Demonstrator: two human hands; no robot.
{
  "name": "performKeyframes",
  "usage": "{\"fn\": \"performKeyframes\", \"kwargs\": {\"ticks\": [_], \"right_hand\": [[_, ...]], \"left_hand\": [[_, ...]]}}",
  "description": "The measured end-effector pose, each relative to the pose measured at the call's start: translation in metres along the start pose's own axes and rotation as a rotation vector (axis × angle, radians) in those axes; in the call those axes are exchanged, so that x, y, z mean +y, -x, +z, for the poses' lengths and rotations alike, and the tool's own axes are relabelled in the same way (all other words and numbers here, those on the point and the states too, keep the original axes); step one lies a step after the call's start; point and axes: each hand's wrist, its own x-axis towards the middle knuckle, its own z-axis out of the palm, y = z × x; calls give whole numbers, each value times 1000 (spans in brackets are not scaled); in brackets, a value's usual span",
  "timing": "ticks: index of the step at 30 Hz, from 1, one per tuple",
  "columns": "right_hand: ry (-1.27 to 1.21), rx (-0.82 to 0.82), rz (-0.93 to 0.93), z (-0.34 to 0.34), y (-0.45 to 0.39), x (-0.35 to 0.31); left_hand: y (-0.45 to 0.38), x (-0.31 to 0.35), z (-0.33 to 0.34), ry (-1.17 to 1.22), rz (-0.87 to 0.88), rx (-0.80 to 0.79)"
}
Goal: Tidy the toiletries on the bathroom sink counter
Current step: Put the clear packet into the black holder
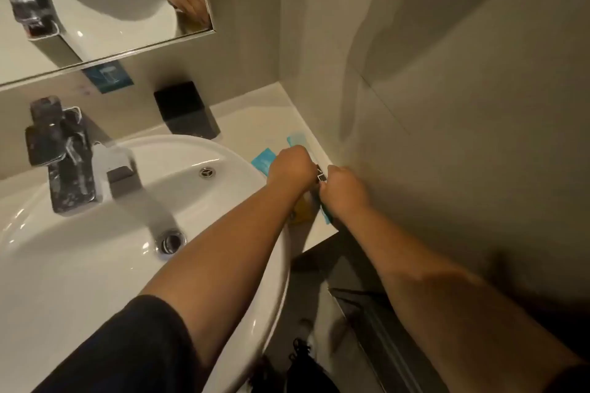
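Observation:
My left hand [292, 167] and my right hand [343, 190] are both closed, close together over the right end of the white counter [255, 120]. Between them they grip a small dark item [321, 176] with a pale label; most of it is hidden by my fingers. A yellowish object [301, 212] lies under my left wrist. Blue sachets lie flat around my hands: one [263, 158] left of my left hand, one [297, 139] near the wall, and one [327, 217] under my right wrist.
A black square box [186, 112] stands at the back of the counter. The white basin [95, 249] with a chrome tap [68, 156] fills the left. A mirror [95, 3] hangs above. The wall [447, 121] runs close on the right; the counter ends near my wrists.

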Motion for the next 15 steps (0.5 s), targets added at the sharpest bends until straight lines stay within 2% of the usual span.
{"fn": "performKeyframes", "kwargs": {"ticks": [3,6,12,15], "right_hand": [[22,-4,23,1,-10,-3],[30,-23,20,4,-15,-9],[67,-16,30,7,-22,-9],[-74,-34,83,4,-24,-9]], "left_hand": [[-17,-2,2,102,-174,-79],[-26,-4,5,131,-264,-110],[-33,-5,12,88,-300,-181],[-36,-7,14,108,-327,-194]]}}
